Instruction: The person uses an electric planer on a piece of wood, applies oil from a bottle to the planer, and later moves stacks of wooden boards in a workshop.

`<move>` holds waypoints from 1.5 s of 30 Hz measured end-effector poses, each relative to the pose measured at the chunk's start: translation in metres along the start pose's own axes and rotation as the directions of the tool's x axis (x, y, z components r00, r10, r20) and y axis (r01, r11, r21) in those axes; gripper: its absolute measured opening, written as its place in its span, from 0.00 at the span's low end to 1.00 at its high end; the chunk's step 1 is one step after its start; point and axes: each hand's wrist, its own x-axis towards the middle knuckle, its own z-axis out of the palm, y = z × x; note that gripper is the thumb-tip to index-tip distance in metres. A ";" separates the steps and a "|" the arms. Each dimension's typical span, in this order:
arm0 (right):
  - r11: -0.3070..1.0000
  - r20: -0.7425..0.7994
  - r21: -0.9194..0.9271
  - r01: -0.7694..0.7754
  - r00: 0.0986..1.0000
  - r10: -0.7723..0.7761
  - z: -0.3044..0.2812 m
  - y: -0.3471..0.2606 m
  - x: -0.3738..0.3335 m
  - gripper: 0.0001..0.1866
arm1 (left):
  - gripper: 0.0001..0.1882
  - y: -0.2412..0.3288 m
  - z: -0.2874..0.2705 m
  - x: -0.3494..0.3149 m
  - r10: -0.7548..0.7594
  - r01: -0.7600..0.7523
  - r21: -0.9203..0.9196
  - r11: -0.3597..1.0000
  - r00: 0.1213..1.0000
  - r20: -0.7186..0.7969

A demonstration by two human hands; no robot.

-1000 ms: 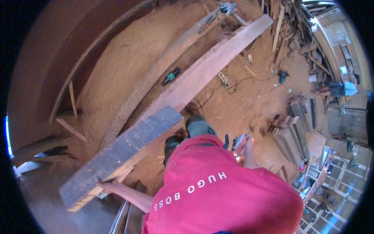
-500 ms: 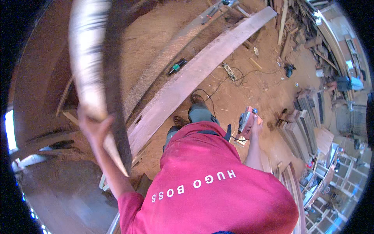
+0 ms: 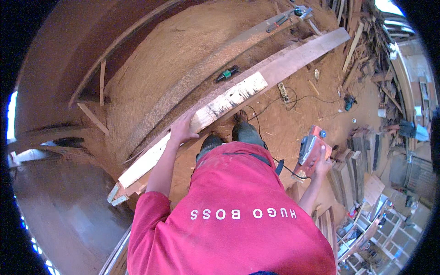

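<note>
My left hand (image 3: 182,129) grips the edge of a pale plank (image 3: 231,98) with dark streaks, fingers over its upper face and thumb toward me. This plank lies on top of a long reddish board (image 3: 316,55), which runs diagonally from the near left to the far right. Out to my right side, my right hand (image 3: 323,166) holds a red electric planer (image 3: 312,149) with a blue knob, by its rear. A black cord trails from the planer toward my waist. The planer is apart from the wood.
A rough beam (image 3: 201,68) lies beyond the board, with a green-and-black tool (image 3: 227,73) between them. On the sandy floor are a power strip (image 3: 283,92) with cables and a dark tool (image 3: 349,102). Stacked timber (image 3: 348,169) stands to my right; scrap wood (image 3: 366,64) piles up far right.
The pale plank, held up and blurred at the left before, has come down to the right onto the long board. My left hand moved with it. The planer has shifted right and slightly nearer.
</note>
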 end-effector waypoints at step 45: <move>0.450 0.928 0.373 0.811 -0.327 -0.181 0.485 -0.291 0.232 0.32 | 0.21 0.223 0.092 0.213 -0.823 -0.761 0.641 -0.100 0.425 0.376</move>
